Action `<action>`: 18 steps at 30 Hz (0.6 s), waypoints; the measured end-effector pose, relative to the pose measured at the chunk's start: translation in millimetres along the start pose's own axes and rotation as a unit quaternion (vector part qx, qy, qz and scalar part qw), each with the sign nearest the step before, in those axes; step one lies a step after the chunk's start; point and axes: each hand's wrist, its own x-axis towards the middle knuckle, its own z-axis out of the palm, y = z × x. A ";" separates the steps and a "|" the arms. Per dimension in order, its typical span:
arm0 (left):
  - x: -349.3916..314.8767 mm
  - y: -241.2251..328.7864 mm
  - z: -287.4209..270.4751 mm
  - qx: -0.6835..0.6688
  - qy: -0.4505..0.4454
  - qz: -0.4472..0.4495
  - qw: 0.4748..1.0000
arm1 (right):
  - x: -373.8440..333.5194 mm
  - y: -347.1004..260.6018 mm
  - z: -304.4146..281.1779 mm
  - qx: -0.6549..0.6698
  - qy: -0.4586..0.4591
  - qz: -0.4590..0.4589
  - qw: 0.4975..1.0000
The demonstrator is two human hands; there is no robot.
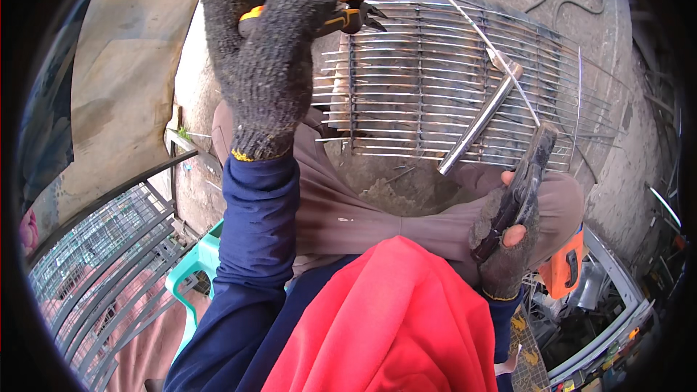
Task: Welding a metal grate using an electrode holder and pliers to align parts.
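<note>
My left hand (279, 51), in a dark grey knitted glove, is raised at the upper left and closed round orange-and-black pliers (347, 20). Their dark jaws (374, 17) point right, over a grille's corner. At the right, my right hand (506, 247) wears a worn glove with bare fingertips showing. It grips a dark, rough electrode holder (528, 174). A thin welding rod (475, 27) runs from its tip up to the left, across the metal grille (435, 72). On the grille lies a hammer with a shiny metal handle (475, 125), beneath the rod.
The grille of thin parallel bars lies in front of my legs (363, 210). A turquoise plastic stool (192, 276) and a dark metal rack (120, 276) are at left. An orange case (563, 268) and a bin of metal scraps (592, 312) stand right. A cable (563, 1) lies beyond.
</note>
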 end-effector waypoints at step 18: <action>-7.1 22.8 -72.0 -0.477 0.045 -0.428 0.766 | 1.3 -5.0 15.1 -0.023 -0.032 0.003 0.999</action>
